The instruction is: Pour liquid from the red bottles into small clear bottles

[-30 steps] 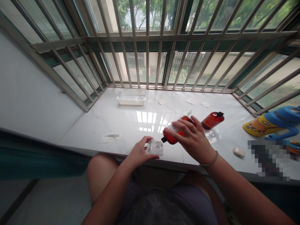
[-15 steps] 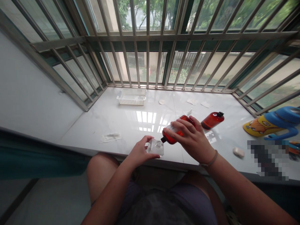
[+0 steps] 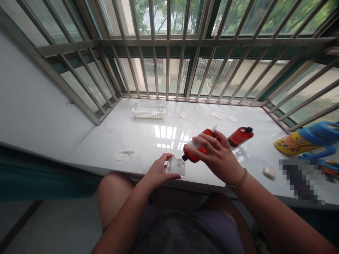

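Note:
My left hand is closed around a small clear container, thumb along its near side and fingers at its far side. Above it my right hand grips a red-amber bottle with a pale label. This bottle is tilted, its black neck pointing down and left, right at the upper right corner of the container. Whether liquid is flowing is too small to tell. A second red bottle with a black top stands just beyond my right hand.
On the white sill stand a white perforated basket at the back and a blue-and-yellow water bottle at right. Crumpled tissue lies at left, a pale soap-like lump at right. Metal window bars close the back.
Both hands, the tilted bottle and the container hold nearly the same place. Only a very slight shift of the whole view shows.

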`<action>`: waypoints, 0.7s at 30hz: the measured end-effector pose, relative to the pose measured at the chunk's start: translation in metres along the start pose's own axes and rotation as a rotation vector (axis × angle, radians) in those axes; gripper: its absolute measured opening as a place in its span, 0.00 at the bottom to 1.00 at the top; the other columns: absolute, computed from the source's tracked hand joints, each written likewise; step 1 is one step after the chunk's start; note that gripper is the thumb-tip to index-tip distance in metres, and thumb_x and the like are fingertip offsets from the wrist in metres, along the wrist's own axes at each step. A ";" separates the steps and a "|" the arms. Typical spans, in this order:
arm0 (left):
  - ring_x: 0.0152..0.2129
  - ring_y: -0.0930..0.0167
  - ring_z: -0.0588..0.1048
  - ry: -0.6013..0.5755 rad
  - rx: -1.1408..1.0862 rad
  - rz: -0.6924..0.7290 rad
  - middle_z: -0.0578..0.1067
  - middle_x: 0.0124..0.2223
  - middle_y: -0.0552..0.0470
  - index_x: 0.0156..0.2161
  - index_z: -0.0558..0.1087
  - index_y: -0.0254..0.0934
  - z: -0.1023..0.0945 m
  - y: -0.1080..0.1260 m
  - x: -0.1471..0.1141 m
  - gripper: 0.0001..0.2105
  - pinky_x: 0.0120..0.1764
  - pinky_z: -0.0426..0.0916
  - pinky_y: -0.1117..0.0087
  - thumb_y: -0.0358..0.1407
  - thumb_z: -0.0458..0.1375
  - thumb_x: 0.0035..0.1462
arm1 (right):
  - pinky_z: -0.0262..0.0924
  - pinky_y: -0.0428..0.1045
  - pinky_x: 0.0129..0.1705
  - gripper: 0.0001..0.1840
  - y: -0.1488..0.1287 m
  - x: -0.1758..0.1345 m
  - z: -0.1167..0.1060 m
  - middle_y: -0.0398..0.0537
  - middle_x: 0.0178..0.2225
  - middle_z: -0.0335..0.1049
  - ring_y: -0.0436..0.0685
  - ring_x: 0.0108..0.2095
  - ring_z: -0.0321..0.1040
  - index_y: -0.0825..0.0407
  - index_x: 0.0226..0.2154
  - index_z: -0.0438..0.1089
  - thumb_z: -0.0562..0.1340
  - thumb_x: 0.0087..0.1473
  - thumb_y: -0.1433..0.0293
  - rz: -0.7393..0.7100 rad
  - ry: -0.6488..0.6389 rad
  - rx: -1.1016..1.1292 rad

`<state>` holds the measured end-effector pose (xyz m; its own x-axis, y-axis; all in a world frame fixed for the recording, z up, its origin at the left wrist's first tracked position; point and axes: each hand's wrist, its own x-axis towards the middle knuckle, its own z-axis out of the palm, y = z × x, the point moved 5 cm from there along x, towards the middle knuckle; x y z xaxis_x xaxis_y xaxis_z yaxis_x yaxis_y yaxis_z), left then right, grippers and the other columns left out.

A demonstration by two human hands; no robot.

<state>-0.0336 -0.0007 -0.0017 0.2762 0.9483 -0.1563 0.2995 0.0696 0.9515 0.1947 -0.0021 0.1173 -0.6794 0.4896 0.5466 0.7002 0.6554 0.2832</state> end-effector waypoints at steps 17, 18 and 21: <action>0.57 0.54 0.77 0.010 0.000 0.016 0.78 0.58 0.44 0.57 0.71 0.42 0.001 -0.005 0.001 0.39 0.57 0.76 0.54 0.39 0.81 0.39 | 0.46 0.69 0.75 0.29 -0.004 0.007 -0.008 0.47 0.60 0.75 0.62 0.65 0.65 0.38 0.64 0.69 0.65 0.65 0.77 -0.030 0.015 -0.013; 0.57 0.54 0.77 0.009 0.001 0.018 0.78 0.58 0.44 0.57 0.71 0.42 0.001 -0.005 0.002 0.39 0.57 0.76 0.54 0.39 0.81 0.39 | 0.46 0.69 0.75 0.29 -0.005 0.008 -0.009 0.47 0.60 0.75 0.62 0.65 0.65 0.38 0.63 0.69 0.65 0.65 0.77 -0.031 0.018 -0.014; 0.57 0.54 0.77 0.009 0.004 0.024 0.77 0.58 0.44 0.57 0.71 0.42 0.001 -0.006 0.002 0.39 0.56 0.77 0.54 0.39 0.81 0.40 | 0.46 0.68 0.75 0.27 -0.006 0.009 -0.010 0.47 0.60 0.75 0.61 0.65 0.66 0.38 0.63 0.70 0.65 0.66 0.76 -0.042 0.031 -0.019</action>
<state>-0.0340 0.0002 -0.0079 0.2751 0.9524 -0.1313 0.2970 0.0457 0.9538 0.1867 -0.0068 0.1287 -0.7015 0.4431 0.5582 0.6752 0.6639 0.3215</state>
